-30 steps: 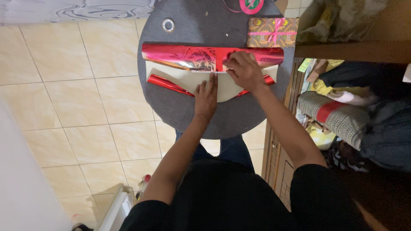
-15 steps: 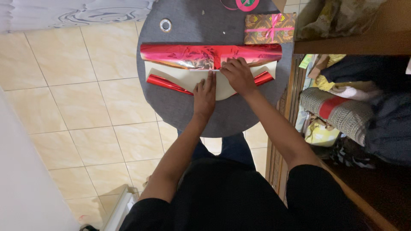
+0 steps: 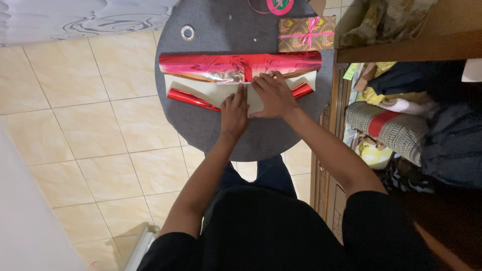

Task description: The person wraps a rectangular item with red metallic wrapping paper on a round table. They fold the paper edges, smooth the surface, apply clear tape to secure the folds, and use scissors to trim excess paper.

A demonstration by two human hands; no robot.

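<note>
Both hands lie flat on the red foil wrapping sheet (image 3: pixel 221 68), left hand (image 3: pixel 234 111) open-palmed beside right hand (image 3: pixel 272 95); pressing evenly should keep its fold crisp

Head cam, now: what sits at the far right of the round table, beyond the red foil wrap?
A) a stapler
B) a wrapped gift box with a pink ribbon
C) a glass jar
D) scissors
B: a wrapped gift box tied with pink ribbon sits on the grey table, just beyond the red foil wrapping paper.
</note>
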